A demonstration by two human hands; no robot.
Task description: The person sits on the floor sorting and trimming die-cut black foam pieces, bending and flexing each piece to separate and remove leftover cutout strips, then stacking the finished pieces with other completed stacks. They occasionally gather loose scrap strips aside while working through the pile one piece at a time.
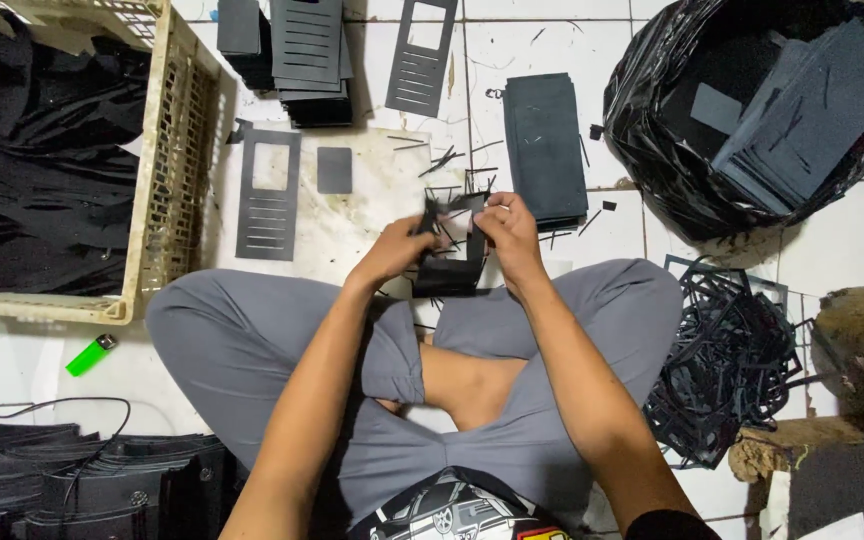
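Far to the left of both hands stands a cream plastic crate (174,170) stuffed with black material, and up to the right of them a black bag (672,170) holds dark sheets. Just right of the right hand, a tangle of black offcuts (727,365) lies on the tiled floor (852,250). Above the hands sits a stack of dark sheets (546,148). The left hand (392,250) and right hand (509,232) each have their grip clenched on a black cut sheet (449,268) (held between them, over the lap).
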